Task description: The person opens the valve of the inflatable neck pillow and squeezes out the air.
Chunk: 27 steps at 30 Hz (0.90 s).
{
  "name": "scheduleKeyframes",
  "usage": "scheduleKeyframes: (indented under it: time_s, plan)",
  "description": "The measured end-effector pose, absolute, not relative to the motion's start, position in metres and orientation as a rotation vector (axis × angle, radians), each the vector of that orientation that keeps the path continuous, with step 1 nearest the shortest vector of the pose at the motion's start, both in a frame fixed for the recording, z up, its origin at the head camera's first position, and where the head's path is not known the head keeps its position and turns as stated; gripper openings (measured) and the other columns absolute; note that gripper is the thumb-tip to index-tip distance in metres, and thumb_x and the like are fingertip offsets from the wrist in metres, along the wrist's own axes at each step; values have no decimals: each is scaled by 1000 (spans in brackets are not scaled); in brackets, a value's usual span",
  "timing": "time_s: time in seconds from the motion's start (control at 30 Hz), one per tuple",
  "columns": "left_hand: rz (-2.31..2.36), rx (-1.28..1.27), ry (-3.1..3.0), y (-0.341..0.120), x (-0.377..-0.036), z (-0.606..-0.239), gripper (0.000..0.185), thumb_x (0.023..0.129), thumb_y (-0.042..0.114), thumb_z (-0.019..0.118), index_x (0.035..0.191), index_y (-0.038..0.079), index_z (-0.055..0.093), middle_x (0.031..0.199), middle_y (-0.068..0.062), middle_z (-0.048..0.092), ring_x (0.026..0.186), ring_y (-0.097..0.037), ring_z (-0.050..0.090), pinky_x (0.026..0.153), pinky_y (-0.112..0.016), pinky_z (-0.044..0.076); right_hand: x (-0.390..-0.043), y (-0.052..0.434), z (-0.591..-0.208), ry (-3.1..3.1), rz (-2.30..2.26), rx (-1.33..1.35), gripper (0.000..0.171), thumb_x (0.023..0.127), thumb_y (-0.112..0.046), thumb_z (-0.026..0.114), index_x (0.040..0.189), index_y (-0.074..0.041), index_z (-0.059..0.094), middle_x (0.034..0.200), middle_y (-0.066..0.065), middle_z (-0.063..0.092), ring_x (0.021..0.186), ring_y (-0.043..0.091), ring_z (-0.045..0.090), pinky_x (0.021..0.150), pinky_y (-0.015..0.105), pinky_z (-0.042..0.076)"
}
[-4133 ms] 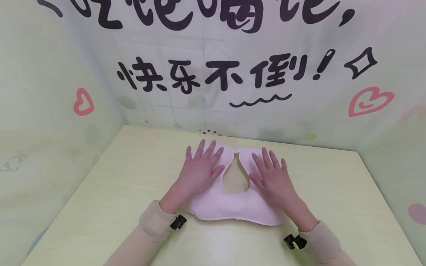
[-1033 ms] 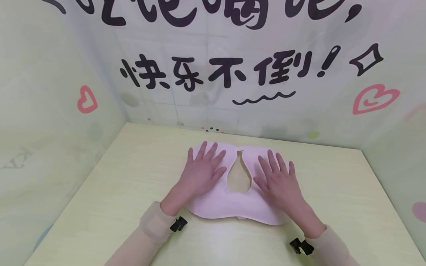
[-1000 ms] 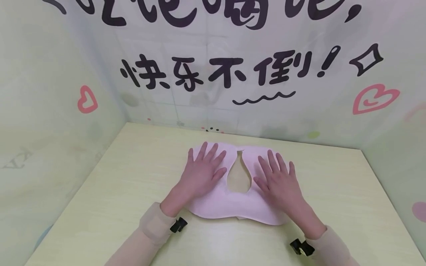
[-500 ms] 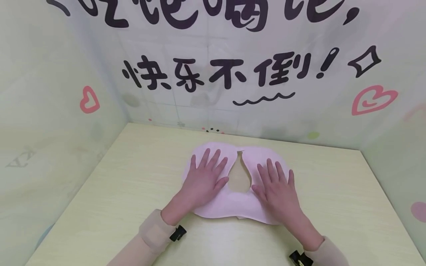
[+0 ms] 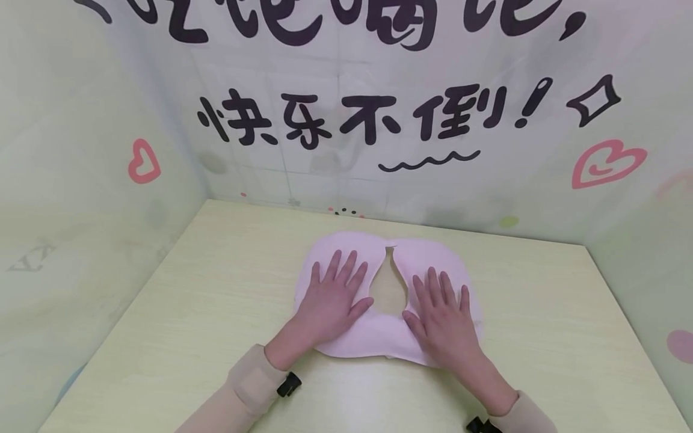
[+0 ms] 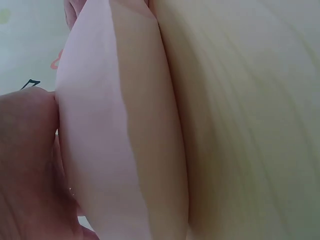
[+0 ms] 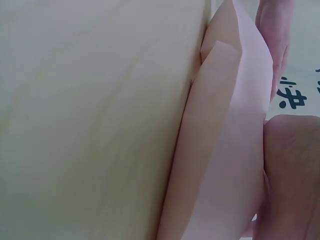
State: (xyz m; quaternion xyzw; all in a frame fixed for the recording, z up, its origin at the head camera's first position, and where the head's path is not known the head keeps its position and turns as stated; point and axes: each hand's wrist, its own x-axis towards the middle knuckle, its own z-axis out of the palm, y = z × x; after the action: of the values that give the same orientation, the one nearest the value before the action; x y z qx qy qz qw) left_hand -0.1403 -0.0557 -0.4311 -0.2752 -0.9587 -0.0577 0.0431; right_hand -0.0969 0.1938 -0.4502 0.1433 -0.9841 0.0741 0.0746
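Note:
A pale pink U-shaped cushion (image 5: 379, 334) lies flat on the light wooden table (image 5: 216, 313), its two lobes pointing away from me with a teardrop gap between them. My left hand (image 5: 334, 294) presses flat on the left lobe, fingers spread and straight. My right hand (image 5: 441, 313) presses flat on the right lobe in the same way. The left wrist view shows the cushion's (image 6: 95, 150) pink and beige edge against the table, with the left hand (image 6: 25, 170) beside it. In the right wrist view the cushion (image 7: 225, 150) fills the middle, next to the right hand (image 7: 290, 175).
A printed backdrop (image 5: 379, 120) with black characters and pink hearts closes the table at the back. Pale panels (image 5: 70, 240) stand along the left and right sides. Bare tabletop runs around the cushion on all sides.
Both hands have slid back toward me along the cushion's lobes, uncovering the far ends. The cushion has stayed in place.

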Motion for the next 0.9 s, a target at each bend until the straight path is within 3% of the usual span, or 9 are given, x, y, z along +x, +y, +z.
scheduleKeyframes:
  time_s: [0.33,0.9]
  plan:
    - [-186,-841,-3026,-56,-141,-441,73,106,58,40,163,12,31,169,-15,17,155,-41,9,114,-73,13,-97,193,-453,-2947,269,454,73,102,-41,59,158,1,35,163,28,26,151,47,21,114,72,16]
    - [-138,-851,-3075,-58,-144,-442,70,106,58,39,162,16,33,170,-13,16,156,-38,7,116,-72,9,-98,190,-452,-3013,251,449,76,101,-43,61,157,1,36,163,28,25,151,47,20,114,73,15]
